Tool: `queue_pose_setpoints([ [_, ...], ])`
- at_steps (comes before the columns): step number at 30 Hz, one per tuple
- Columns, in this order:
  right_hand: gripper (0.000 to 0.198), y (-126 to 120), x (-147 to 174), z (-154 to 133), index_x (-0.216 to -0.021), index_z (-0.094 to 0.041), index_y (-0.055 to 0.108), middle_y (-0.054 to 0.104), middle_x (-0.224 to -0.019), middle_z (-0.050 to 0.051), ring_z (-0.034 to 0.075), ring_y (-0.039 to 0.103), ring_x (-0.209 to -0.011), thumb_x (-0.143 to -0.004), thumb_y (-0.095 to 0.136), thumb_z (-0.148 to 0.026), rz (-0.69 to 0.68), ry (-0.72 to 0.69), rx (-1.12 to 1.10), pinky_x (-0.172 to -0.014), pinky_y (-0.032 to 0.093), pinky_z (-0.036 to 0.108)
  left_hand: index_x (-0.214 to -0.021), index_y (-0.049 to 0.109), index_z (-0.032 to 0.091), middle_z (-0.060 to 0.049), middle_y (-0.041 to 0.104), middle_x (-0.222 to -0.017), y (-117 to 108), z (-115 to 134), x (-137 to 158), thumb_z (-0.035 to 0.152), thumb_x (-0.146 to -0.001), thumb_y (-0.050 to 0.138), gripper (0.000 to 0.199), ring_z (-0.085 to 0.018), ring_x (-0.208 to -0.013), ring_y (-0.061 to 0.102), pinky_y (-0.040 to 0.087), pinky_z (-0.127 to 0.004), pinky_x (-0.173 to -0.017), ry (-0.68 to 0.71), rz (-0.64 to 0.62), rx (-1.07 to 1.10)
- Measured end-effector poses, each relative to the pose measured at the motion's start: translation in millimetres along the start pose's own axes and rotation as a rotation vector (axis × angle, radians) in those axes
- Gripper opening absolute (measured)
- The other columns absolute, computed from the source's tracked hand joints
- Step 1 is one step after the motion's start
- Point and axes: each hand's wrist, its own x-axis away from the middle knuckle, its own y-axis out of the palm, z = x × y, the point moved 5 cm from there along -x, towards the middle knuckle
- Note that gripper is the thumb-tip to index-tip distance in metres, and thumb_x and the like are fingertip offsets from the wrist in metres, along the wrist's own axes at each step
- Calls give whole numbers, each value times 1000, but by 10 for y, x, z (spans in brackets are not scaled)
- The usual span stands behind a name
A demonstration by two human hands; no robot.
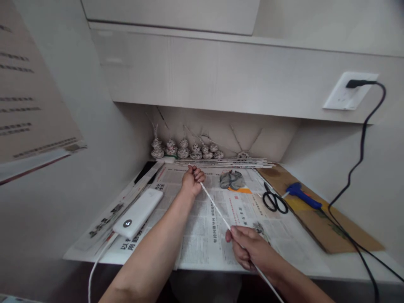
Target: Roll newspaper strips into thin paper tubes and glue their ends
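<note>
A thin white rolled-paper stick runs slantwise between my two hands above the newspaper. My left hand, farther out, is closed around its upper end. Nearer to me, my right hand grips the stick lower down, thumb on top, and the rest of it trails past my wrist toward the bottom edge. Beyond my left hand lies a row of similar paper sticks. Several small woven gourd shapes stand along the back wall.
Newspaper sheets cover the desk. A white power bank with a cable lies left. To the right are black-handled scissors, a grey cloth-like bundle, and a blue glue gun on cardboard. A black cord hangs from the wall socket.
</note>
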Motion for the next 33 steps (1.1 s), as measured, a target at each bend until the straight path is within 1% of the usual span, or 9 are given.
queue_pose_setpoints([
  [3, 36, 59, 2, 33, -87, -21, 48, 23, -45, -10, 8, 23, -35, -86, 39, -56, -109, 75, -214, -37, 20, 21, -63, 36, 18, 6, 25, -47, 6, 4, 4, 36, -95, 29, 37, -6, -35, 25, 17, -17, -34, -5, -5, 14],
  [5, 37, 13, 7, -16, -87, -21, 50, 29, -46, -8, 9, 28, -38, -87, 37, -56, -61, 42, -38, -39, 22, 21, -64, 38, 18, 6, 26, -47, -3, 15, -1, 37, -95, 30, 37, -6, -35, 25, 17, -17, -35, -6, 3, 16],
  [10, 32, -196, 70, -303, -77, -20, 54, 49, -63, 0, 14, 45, -61, -84, 48, -50, 321, -282, 583, -56, 32, 25, -67, 42, 18, 6, 26, -47, -15, 26, 5, 45, -92, 34, 37, -6, -35, 26, 18, -15, -35, -15, 40, -15],
  [16, 33, 6, 33, 18, -80, -23, 43, 21, -44, -10, 9, 25, -37, -89, 35, -53, -70, 38, -211, -39, 22, 22, -66, 41, 17, 7, 24, -45, 63, -5, 49, 43, -93, 33, 38, -6, -34, 24, 12, -15, -33, -39, -13, -4],
  [18, 32, 47, 32, 38, -84, -23, 44, 22, -45, -10, 9, 26, -37, -88, 38, -53, -110, 74, -302, -39, 22, 22, -66, 41, 17, 7, 24, -45, 64, 0, 54, 43, -93, 32, 38, -6, -34, 24, 13, -15, -33, -41, -10, 6],
  [21, 37, -7, 0, -42, -90, -20, 50, 34, -49, -7, 9, 33, -40, -88, 37, -55, -18, 54, -14, -41, 25, 23, -66, 41, 17, 7, 24, -45, 42, 13, 50, 43, -93, 32, 39, -6, -33, 24, 13, -16, -33, -32, 13, 3],
  [26, 30, -128, -65, -396, -75, -20, 51, 48, -60, -1, 13, 44, -59, -85, 48, -48, 318, -305, 653, -57, 30, 26, -66, 42, 17, 7, 23, -45, 26, -9, 45, 44, -92, 35, 38, -6, -33, 24, 13, -16, -33, -29, 22, -30],
  [28, 33, -119, -115, -357, -73, -20, 49, 46, -60, -1, 13, 44, -57, -87, 43, -49, 287, -276, 559, -55, 30, 26, -65, 41, 17, 7, 23, -45, 32, -19, 47, 43, -93, 34, 38, -6, -34, 23, 13, -16, -33, -30, 20, -33],
  [33, 32, 71, -171, -58, -79, -23, 41, 20, -46, -9, 10, 26, -38, -88, 35, -53, -108, 32, -225, -40, 22, 23, -64, 39, 17, 7, 22, -46, 60, -35, 57, 39, -94, 32, 37, -6, -34, 23, 12, -16, -33, -58, 0, -21],
])
